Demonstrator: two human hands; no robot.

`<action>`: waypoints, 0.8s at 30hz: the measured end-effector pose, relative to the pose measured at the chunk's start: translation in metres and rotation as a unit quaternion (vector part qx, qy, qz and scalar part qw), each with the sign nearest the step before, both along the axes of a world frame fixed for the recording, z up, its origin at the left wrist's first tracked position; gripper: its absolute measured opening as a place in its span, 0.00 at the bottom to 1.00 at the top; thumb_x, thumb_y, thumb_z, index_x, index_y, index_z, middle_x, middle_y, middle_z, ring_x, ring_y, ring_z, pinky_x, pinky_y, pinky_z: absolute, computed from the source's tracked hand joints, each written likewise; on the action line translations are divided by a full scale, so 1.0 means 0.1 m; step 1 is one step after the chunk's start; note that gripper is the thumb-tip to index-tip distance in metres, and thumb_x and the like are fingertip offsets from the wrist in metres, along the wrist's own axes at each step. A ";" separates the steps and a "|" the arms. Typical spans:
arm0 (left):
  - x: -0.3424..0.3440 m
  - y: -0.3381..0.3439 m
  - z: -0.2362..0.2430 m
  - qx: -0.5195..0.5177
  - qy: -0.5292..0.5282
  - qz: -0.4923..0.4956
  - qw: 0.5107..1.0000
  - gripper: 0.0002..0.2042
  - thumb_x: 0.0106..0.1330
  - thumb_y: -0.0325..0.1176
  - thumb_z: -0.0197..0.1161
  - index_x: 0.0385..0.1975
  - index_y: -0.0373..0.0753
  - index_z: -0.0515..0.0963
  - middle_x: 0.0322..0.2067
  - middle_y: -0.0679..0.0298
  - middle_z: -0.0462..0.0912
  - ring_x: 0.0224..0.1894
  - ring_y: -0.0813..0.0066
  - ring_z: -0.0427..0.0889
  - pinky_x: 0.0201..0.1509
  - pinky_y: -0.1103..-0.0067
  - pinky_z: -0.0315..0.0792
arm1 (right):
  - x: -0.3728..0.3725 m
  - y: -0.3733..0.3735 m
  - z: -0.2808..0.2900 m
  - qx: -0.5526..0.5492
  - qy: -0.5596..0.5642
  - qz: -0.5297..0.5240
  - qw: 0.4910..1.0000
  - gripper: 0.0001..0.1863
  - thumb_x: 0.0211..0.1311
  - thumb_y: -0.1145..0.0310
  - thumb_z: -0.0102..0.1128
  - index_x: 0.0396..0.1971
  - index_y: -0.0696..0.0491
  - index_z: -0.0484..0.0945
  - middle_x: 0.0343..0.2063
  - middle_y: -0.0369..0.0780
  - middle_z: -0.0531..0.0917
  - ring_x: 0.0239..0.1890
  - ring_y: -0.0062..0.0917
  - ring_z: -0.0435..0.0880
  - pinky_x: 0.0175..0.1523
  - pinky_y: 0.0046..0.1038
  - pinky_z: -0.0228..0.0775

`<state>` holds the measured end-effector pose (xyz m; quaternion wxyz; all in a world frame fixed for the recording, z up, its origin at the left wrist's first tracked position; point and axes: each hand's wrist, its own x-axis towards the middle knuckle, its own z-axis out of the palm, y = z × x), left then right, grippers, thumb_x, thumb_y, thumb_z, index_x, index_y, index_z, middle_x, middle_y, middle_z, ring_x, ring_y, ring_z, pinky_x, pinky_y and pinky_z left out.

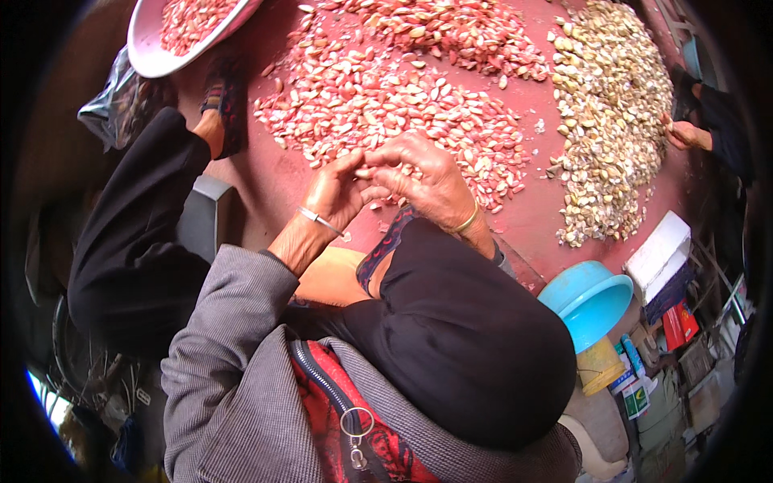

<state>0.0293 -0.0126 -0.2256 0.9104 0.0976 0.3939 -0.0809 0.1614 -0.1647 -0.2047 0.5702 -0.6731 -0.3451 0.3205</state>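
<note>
Above my bent legs, my left hand (pixel 341 189), with a silver bangle, meets my right hand (pixel 417 181), with a yellow bangle. Fingers of both are closed round what looks like a small pale piece (pixel 366 172), partly hidden between them. Just beyond my fingers, a wide spread of pink-and-white kernels or cloves (pixel 354 113) lies on a red surface (pixel 266 185). A second pink heap (pixel 451 32) is farther back, and a long pile of cream and tan pieces (pixel 604 113) lies to the right.
A white bowl of pink pieces (pixel 185 28) and a plastic bag (pixel 121 97) are at upper left. Another person's hand (pixel 688 135) is at far right. A blue basin (pixel 588 306), yellow bucket (pixel 600 366), white box (pixel 656 253) and clutter sit at lower right.
</note>
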 end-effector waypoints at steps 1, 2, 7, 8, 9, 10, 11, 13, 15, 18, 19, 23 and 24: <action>-0.01 0.00 0.01 0.007 -0.007 -0.013 1.000 0.17 0.76 0.40 0.51 0.43 0.27 0.76 0.36 0.51 0.83 0.39 0.58 0.86 0.45 0.68 0.84 | 0.08 -0.04 -0.05 -0.008 0.003 -0.012 1.000 0.08 0.60 0.70 0.67 0.37 0.56 0.83 0.32 0.39 0.82 0.37 0.29 0.80 0.44 0.32 0.71; -0.01 0.00 0.02 0.020 0.011 -0.025 0.999 0.17 0.75 0.39 0.52 0.41 0.26 0.77 0.36 0.50 0.83 0.39 0.57 0.86 0.44 0.68 0.84 | 0.16 -0.07 -0.14 -0.009 0.076 -0.094 0.993 0.07 0.64 0.71 0.64 0.39 0.56 0.84 0.32 0.38 0.83 0.34 0.22 0.81 0.40 0.27 0.72; -0.04 -0.01 0.04 0.021 0.047 -0.049 0.997 0.17 0.76 0.40 0.52 0.39 0.29 0.77 0.38 0.49 0.84 0.39 0.58 0.86 0.44 0.67 0.83 | 0.92 -0.21 -0.82 -0.209 -0.112 -0.296 0.925 0.14 0.66 0.73 0.55 0.51 0.51 0.80 0.41 0.45 0.86 0.41 0.32 0.86 0.45 0.32 0.78; -0.05 -0.02 0.04 0.023 0.049 -0.050 0.997 0.17 0.76 0.40 0.52 0.39 0.29 0.77 0.37 0.49 0.84 0.39 0.58 0.86 0.44 0.67 0.83 | 1.04 -0.24 -0.94 -0.200 -0.188 -0.277 0.921 0.16 0.65 0.73 0.54 0.52 0.50 0.79 0.44 0.45 0.84 0.44 0.35 0.85 0.49 0.35 0.77; -0.05 -0.02 0.05 0.025 0.053 -0.050 0.997 0.17 0.75 0.40 0.52 0.39 0.29 0.78 0.37 0.49 0.84 0.39 0.58 0.86 0.44 0.67 0.83 | 1.13 -0.26 -1.05 -0.216 -0.242 -0.262 0.909 0.17 0.65 0.73 0.54 0.53 0.48 0.78 0.47 0.45 0.83 0.48 0.38 0.83 0.52 0.38 0.76; -0.05 -0.02 0.05 0.028 0.059 -0.050 0.997 0.17 0.75 0.39 0.53 0.39 0.28 0.78 0.37 0.49 0.84 0.38 0.58 0.86 0.44 0.68 0.83 | 1.19 -0.25 -1.14 -0.237 -0.268 -0.251 0.899 0.18 0.64 0.73 0.54 0.54 0.48 0.77 0.47 0.45 0.83 0.49 0.40 0.83 0.52 0.40 0.75; -0.05 -0.02 0.05 0.028 0.056 -0.048 0.997 0.17 0.75 0.39 0.53 0.39 0.28 0.78 0.37 0.49 0.84 0.37 0.58 0.86 0.44 0.68 0.83 | 1.24 -0.23 -1.22 -0.257 -0.294 -0.239 0.889 0.19 0.64 0.73 0.54 0.55 0.47 0.76 0.47 0.44 0.82 0.50 0.41 0.82 0.52 0.41 0.74; -0.05 -0.02 0.06 0.038 0.066 -0.053 0.996 0.17 0.75 0.39 0.53 0.40 0.27 0.78 0.36 0.49 0.84 0.37 0.58 0.86 0.43 0.68 0.83 | 1.26 -0.25 -1.31 -0.286 -0.326 -0.220 0.874 0.21 0.62 0.73 0.55 0.56 0.46 0.75 0.47 0.44 0.82 0.50 0.42 0.81 0.52 0.43 0.73; -0.05 -0.02 0.07 0.037 0.063 -0.049 0.996 0.17 0.75 0.39 0.54 0.40 0.27 0.78 0.36 0.49 0.84 0.37 0.59 0.86 0.43 0.68 0.83 | 1.25 -0.28 -1.34 -0.292 -0.347 -0.209 0.866 0.21 0.61 0.72 0.57 0.56 0.46 0.75 0.45 0.43 0.82 0.49 0.42 0.80 0.51 0.43 0.72; -0.06 -0.02 0.07 0.040 0.058 -0.050 0.996 0.16 0.74 0.38 0.54 0.41 0.27 0.78 0.36 0.50 0.84 0.37 0.59 0.86 0.43 0.69 0.84 | 1.21 -0.33 -1.34 -0.298 -0.301 -0.244 0.872 0.16 0.61 0.72 0.57 0.49 0.46 0.78 0.41 0.43 0.82 0.47 0.41 0.81 0.51 0.42 0.72; -0.06 -0.02 0.07 0.050 0.064 -0.054 0.995 0.16 0.74 0.38 0.55 0.41 0.28 0.78 0.36 0.50 0.84 0.37 0.59 0.86 0.43 0.69 0.84 | 1.20 -0.34 -1.33 -0.294 -0.288 -0.260 0.873 0.15 0.61 0.72 0.57 0.48 0.46 0.79 0.40 0.43 0.82 0.47 0.41 0.81 0.51 0.42 0.72; -0.08 -0.03 0.07 0.025 0.058 -0.041 0.997 0.16 0.74 0.37 0.53 0.41 0.27 0.78 0.35 0.50 0.84 0.36 0.58 0.87 0.42 0.70 0.84 | 1.20 -0.30 -1.34 -0.227 -0.278 -0.233 0.904 0.13 0.62 0.72 0.57 0.46 0.48 0.81 0.40 0.43 0.82 0.45 0.43 0.82 0.49 0.43 0.73; -0.08 -0.03 0.07 0.026 0.053 -0.047 0.997 0.15 0.74 0.37 0.54 0.41 0.27 0.78 0.36 0.50 0.84 0.37 0.59 0.87 0.43 0.69 0.84 | 1.22 -0.24 -1.36 -0.223 -0.276 -0.244 0.903 0.13 0.62 0.70 0.59 0.46 0.47 0.81 0.40 0.43 0.82 0.46 0.40 0.81 0.50 0.41 0.73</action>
